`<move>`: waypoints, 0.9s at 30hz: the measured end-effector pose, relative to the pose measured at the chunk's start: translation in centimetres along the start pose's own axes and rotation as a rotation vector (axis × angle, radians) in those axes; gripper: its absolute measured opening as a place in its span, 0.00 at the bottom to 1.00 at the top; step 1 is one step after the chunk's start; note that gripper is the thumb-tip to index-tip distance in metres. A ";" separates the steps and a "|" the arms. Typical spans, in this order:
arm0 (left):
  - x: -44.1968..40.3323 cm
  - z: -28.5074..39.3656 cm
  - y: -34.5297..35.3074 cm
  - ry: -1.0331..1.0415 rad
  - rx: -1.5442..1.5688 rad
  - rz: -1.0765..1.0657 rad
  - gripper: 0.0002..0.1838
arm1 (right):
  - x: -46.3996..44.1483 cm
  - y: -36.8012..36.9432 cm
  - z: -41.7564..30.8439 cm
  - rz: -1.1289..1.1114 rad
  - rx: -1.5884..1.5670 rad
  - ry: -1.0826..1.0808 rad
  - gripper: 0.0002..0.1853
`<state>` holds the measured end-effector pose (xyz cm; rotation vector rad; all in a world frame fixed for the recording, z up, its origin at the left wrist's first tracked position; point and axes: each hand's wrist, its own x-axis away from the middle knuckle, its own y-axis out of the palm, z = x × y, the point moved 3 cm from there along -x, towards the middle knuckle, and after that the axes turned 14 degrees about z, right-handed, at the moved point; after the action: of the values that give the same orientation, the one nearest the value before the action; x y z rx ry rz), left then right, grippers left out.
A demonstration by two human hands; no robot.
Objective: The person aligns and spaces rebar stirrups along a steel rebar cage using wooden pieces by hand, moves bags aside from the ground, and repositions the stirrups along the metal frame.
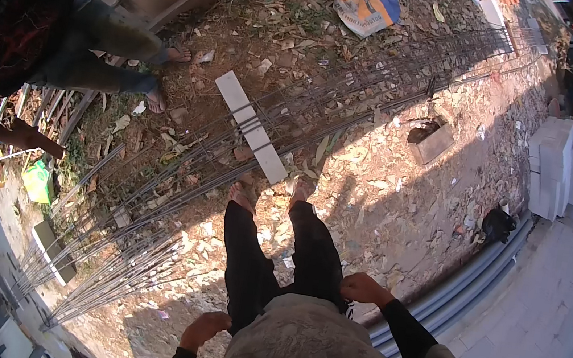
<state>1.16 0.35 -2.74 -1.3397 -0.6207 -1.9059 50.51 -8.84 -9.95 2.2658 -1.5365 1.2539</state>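
Steel rods (262, 147) are laid across white board (254, 130), likely for ground (382, 229) clearance. Left hand (204, 330), right hand (363, 289) curled near trousers (315, 249); pinching can't be told.

Leaf-littered dirt ground (368, 223), sunlit patches, 1 paved strip (499, 333).

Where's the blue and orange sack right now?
Head view, top centre: the sack lies on the leaf-strewn ground, up and to the right of the long pale board in the picture.
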 end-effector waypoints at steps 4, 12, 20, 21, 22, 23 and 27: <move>-3.8 -4.9 -4.1 -0.164 0.082 -0.012 0.16 | -3.6 -0.3 -2.0 -0.028 -0.053 0.099 0.13; -28.0 -10.3 -12.4 -0.093 0.287 0.397 0.19 | -27.8 -2.5 4.7 0.474 -0.156 0.173 0.12; -56.1 -3.6 -13.7 0.258 0.384 0.954 0.28 | -56.0 -2.8 11.6 0.706 0.022 -0.248 0.17; -57.2 -2.4 -13.7 0.368 0.229 0.998 0.29 | -58.0 -2.1 12.2 0.812 0.153 -0.433 0.17; -58.2 -2.2 -14.1 0.364 0.326 1.052 0.30 | -60.2 -2.1 11.4 0.863 0.287 -0.491 0.17; -58.9 -2.7 -13.8 0.357 0.423 1.095 0.31 | -61.3 -2.0 10.9 0.913 0.423 -0.539 0.18; -62.2 -10.1 -13.5 0.133 1.044 1.175 0.36 | -64.2 0.2 11.8 1.044 0.550 -0.631 0.20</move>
<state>-2.48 18.81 -64.39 -0.5814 -0.4563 -0.5173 48.21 30.53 -62.00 2.2977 -3.2318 1.2804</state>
